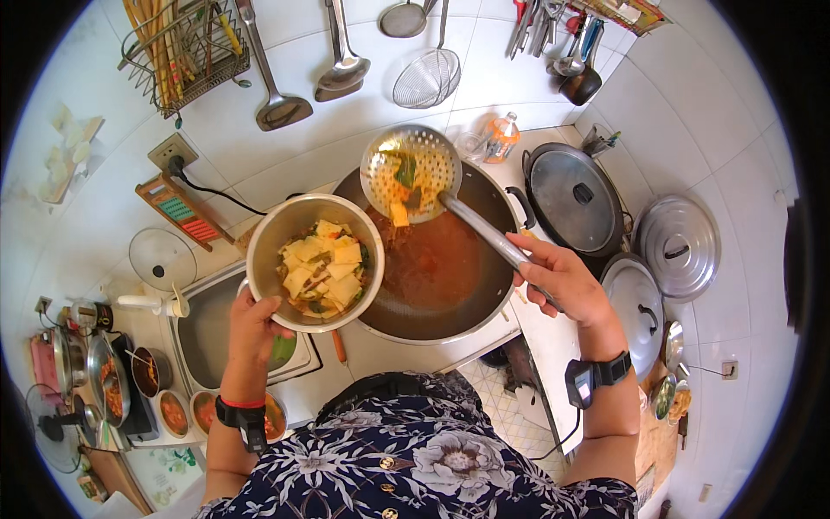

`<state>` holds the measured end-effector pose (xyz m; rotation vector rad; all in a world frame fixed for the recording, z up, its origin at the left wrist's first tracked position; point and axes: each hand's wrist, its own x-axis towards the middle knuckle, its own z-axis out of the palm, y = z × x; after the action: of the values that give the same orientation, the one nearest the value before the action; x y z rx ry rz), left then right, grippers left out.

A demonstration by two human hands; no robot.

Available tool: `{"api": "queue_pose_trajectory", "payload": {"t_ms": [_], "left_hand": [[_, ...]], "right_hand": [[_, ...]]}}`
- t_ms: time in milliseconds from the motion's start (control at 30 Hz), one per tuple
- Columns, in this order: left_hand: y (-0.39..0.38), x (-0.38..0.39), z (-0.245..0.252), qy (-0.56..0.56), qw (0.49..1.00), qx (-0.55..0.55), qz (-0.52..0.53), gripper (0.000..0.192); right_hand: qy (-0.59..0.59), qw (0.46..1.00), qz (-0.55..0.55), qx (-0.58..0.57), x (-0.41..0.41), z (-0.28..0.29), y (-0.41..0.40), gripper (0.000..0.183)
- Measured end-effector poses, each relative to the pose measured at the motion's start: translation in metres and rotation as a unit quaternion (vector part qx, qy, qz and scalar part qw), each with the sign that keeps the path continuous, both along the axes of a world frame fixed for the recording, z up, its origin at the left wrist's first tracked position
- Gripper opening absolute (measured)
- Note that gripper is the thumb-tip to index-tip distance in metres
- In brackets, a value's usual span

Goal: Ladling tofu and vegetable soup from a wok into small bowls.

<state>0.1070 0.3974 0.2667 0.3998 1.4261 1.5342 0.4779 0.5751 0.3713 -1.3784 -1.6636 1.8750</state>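
My left hand grips the handle of a steel pot at its lower left. Inside lie flat yellowish square pieces, perhaps tofu skin, mixed with greens. My right hand is closed around the metal handle of a perforated skimmer ladle. A few yellow pieces and a dark green leaf rest in its bowl, which is tilted over the far side of a large wok. Reddish-brown broth covers the wok's bottom. The steel pot overlaps the wok's left rim in view.
Left of the wok is a sink, with filled bowls beyond it. A lidded black pan and metal lids stand on the right. A plastic bottle stands behind the wok. Utensils, including a wire strainer, hang on the tiled wall.
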Motion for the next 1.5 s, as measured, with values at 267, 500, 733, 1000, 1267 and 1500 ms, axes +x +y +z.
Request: {"api": "queue_pose_trajectory", "payload": {"t_ms": [267,500,733,1000,1267,1500], "left_hand": [[0.039,0.031,-0.013,-0.039,0.998,0.006,-0.048,0.040],[0.062,0.046,-0.015,-0.062,0.995,0.013,-0.074,0.040],[0.066,0.054,-0.018,-0.034,0.997,-0.011,-0.065,0.037],[0.062,0.051,-0.023,-0.050,0.996,-0.002,-0.079,0.044],[0.054,0.043,-0.020,-0.045,0.996,-0.006,-0.071,0.042],[0.032,0.019,-0.007,-0.014,1.000,-0.017,-0.001,0.039]], "right_hand": [[-0.172,0.828,0.088,0.526,-0.012,-0.037,-0.053,0.054],[-0.214,0.762,0.072,0.607,0.000,-0.072,-0.078,0.056],[-0.226,0.757,0.046,0.611,0.009,-0.073,-0.080,0.057],[-0.197,0.756,0.034,0.623,0.011,-0.074,-0.083,0.058],[-0.121,0.862,-0.043,0.490,0.003,-0.080,-0.069,0.056],[-0.242,0.857,-0.023,0.455,0.020,-0.114,-0.014,0.050]]}}
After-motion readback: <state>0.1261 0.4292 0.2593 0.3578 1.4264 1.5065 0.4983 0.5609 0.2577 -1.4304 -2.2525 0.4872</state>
